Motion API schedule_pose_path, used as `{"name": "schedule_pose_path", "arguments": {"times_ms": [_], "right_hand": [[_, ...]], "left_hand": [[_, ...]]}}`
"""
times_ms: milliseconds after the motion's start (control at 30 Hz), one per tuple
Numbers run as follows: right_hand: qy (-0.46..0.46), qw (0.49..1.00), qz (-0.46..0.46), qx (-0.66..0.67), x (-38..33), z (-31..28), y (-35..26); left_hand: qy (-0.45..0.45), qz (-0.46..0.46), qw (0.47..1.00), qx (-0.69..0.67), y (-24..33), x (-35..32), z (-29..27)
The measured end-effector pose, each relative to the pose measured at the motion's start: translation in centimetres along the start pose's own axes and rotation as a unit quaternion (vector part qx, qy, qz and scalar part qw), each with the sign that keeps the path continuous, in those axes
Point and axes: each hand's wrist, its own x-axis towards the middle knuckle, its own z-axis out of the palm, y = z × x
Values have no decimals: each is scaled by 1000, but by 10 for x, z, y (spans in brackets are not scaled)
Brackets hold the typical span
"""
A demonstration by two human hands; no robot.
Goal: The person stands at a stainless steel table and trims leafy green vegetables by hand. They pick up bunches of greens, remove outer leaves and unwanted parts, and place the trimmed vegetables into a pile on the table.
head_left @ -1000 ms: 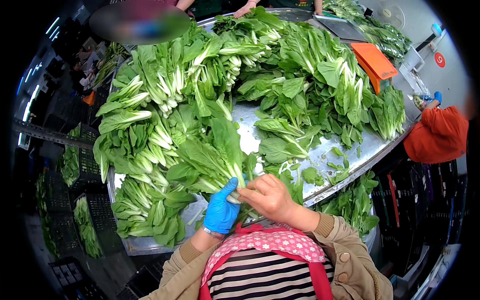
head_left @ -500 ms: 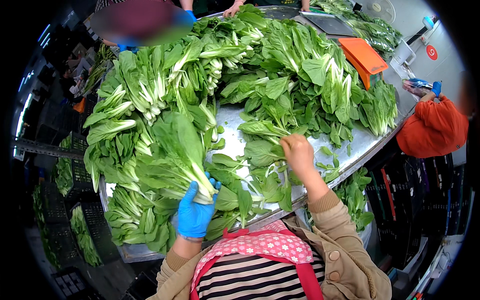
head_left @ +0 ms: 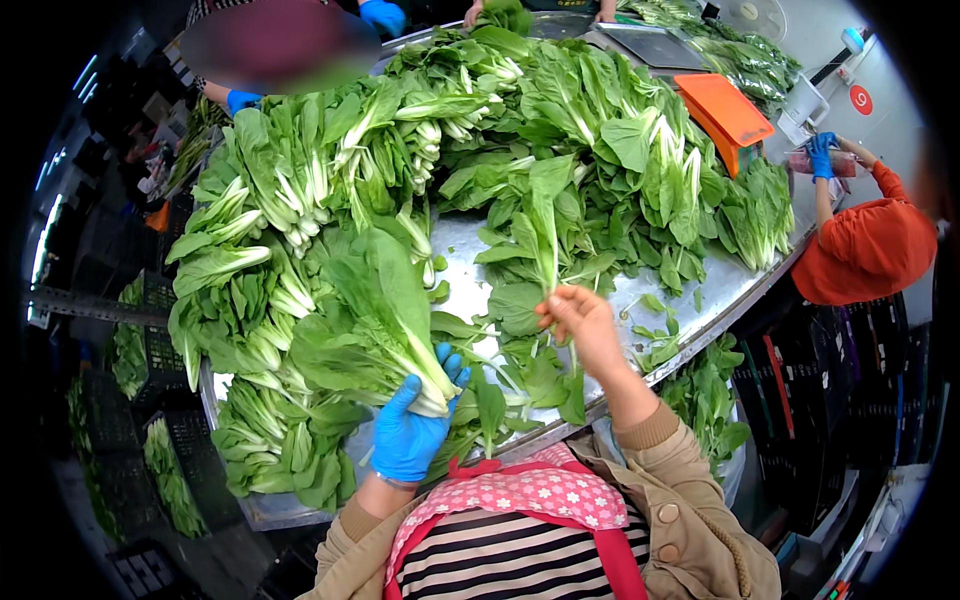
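Note:
In a blue glove, my left hand (head_left: pixel 412 436) is closed around the white stem end of a bunch of leafy greens (head_left: pixel 385 325), whose leaves point up and away. My bare right hand (head_left: pixel 583 325) pinches the base of a single green leaf (head_left: pixel 545 215) with a pale stalk, held over the metal tabletop (head_left: pixel 463 258). Loose leaves (head_left: pixel 518 305) lie just left of that hand, and more lie between my two hands. Heaped greens (head_left: pixel 290 190) with white stems cover the table's left side. Another pile of greens (head_left: pixel 620 150) fills the far right.
An orange plastic tray (head_left: pixel 725 112) stands at the table's right edge. Co-workers are around the far side; one in a red top (head_left: pixel 862 255) handles a package at right. Black crates (head_left: pixel 185 440) with greens stand at left, and stacked dark crates (head_left: pixel 830 390) at right.
My right hand has shifted slightly left and now lifts a leaf upright by its stalk. The left hand has moved a little right and nearer with its bunch.

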Motion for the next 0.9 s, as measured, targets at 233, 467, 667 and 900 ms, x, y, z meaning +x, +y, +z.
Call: {"name": "schedule_pose_path", "arguments": {"times_ms": [233,467,667,900], "right_hand": [[-175,913,-249,-272,-53,47,0],[179,798,-287,-499,41,-22,14],[183,791,-298,-502,67,-33,22],[85,996,-15,-17,18,-10,1]], "left_hand": [[0,-64,993,96,-18,4,-4],[34,-20,999,-20,-7,1,-8],[15,-12,999,-27,-3,1,-9],[23,15,999,-32,2,0,-6]]}}
